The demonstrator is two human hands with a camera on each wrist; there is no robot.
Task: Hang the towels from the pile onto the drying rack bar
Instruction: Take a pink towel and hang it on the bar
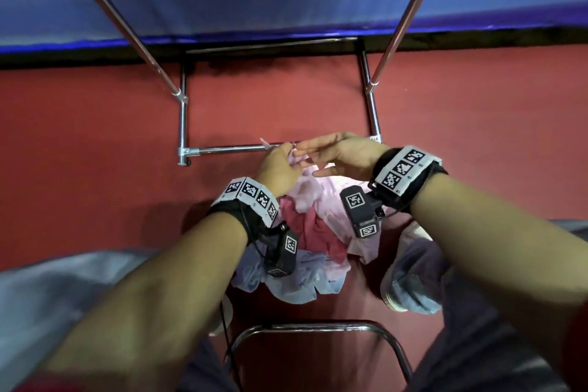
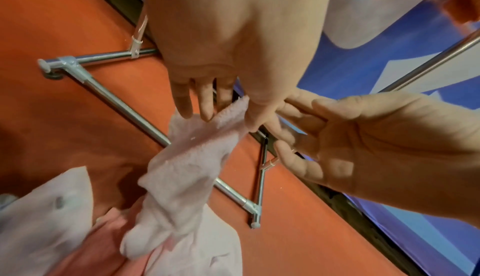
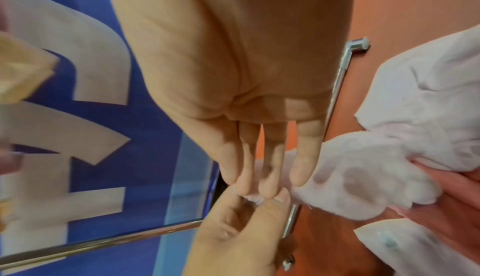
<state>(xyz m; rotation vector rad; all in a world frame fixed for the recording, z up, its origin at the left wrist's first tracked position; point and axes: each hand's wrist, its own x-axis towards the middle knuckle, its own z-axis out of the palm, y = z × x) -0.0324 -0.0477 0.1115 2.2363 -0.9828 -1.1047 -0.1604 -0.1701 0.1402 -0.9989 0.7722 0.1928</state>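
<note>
A pale pink towel (image 2: 189, 157) is pinched at its top corner by the left hand (image 1: 276, 165), and the right hand (image 1: 343, 154) is met there with mostly straight fingers touching that same corner. The towel's long axis runs down from the hands to the pile (image 1: 305, 232) on the red floor (image 1: 95, 137). Plenty of open room is left along the rack's low bar (image 1: 229, 148) just behind the hands.

Two hands (image 1: 280, 165) (image 1: 342, 156), one drying rack (image 1: 183, 124), one towel pile (image 1: 305, 232).
</note>
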